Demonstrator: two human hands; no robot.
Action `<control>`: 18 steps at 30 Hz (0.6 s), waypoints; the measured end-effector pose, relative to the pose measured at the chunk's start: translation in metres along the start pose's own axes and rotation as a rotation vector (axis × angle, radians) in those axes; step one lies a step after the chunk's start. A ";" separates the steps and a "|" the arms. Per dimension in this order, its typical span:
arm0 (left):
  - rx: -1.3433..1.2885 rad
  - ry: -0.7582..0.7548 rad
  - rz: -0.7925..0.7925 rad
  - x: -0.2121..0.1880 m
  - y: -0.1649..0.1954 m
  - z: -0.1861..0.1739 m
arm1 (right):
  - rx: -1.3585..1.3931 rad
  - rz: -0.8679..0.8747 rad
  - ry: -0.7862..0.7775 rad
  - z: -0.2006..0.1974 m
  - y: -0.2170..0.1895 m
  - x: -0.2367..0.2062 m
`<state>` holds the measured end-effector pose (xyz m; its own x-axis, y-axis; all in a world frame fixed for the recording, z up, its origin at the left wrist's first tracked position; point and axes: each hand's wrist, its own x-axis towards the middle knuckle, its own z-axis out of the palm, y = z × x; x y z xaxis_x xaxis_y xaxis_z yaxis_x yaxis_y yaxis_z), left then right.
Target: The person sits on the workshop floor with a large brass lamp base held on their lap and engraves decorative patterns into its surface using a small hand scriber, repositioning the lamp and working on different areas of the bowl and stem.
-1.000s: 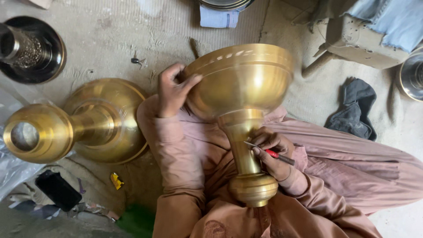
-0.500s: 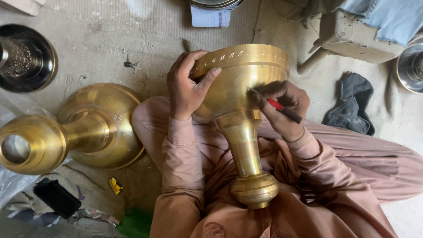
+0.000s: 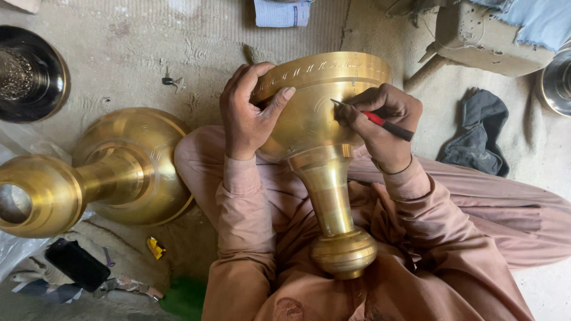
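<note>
Across the lap of the seated person a brass goblet-shaped vessel (image 3: 324,154) is laid, its long axis running from the knobbed foot near the body up to the wide bowl, which points away toward the floor (image 3: 148,47). The bowl's left flank is clasped by the left hand (image 3: 250,113), whose grip is closed over the rim with the thumb pressed on the outer wall. On the opposite flank the right hand (image 3: 383,122) is set, its grip closed on a slim red-and-black scribing tool (image 3: 375,119), held like a pen. The tool is slanted leftward, and its fine tip is placed against the bowl's wall just below the engraved band at the rim. The marked surface therefore lies just left of the right grip and between the two hands, the right being the nearer to it. A second brass vessel (image 3: 89,172) lies on its side on the floor, well apart to the left, and a dark cloth (image 3: 479,131) is seen to the right.
</note>
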<state>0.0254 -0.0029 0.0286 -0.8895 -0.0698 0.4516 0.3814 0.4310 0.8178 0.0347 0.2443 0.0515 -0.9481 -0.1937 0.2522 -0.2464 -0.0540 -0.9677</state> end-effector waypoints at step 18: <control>-0.034 0.004 -0.021 0.000 -0.004 0.005 | -0.219 -0.123 -0.135 -0.004 -0.004 -0.004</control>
<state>0.0227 -0.0002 0.0231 -0.8965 -0.0822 0.4354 0.3709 0.3984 0.8389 0.0390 0.2497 0.0547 -0.8766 -0.3284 0.3516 -0.4092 0.1245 -0.9039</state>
